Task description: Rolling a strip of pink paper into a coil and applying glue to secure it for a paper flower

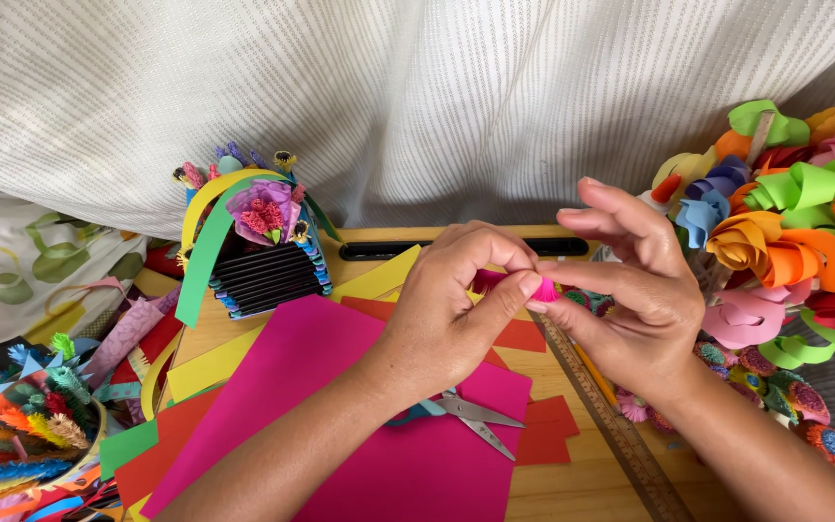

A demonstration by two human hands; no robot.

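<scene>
Both my hands meet above the middle of a wooden table [587, 478]. My left hand [442, 309] and my right hand [630, 290] pinch a small pink paper piece [545, 289] between thumbs and forefingers; most of it is hidden by the fingers. Beneath my left wrist lies a large magenta paper sheet [340, 406]. A pair of scissors [471, 416] rests on that sheet, partly covered by my left forearm.
A black paper basket [263, 261] with a green-and-yellow handle and paper flowers stands at the back left. Yellow, red and green sheets [195, 372] lie around it. A wooden ruler [620, 430] runs along the right. A wreath of curled paper flowers [794, 232] fills the right; a bowl of fringed paper pieces [31, 425] sits lower left.
</scene>
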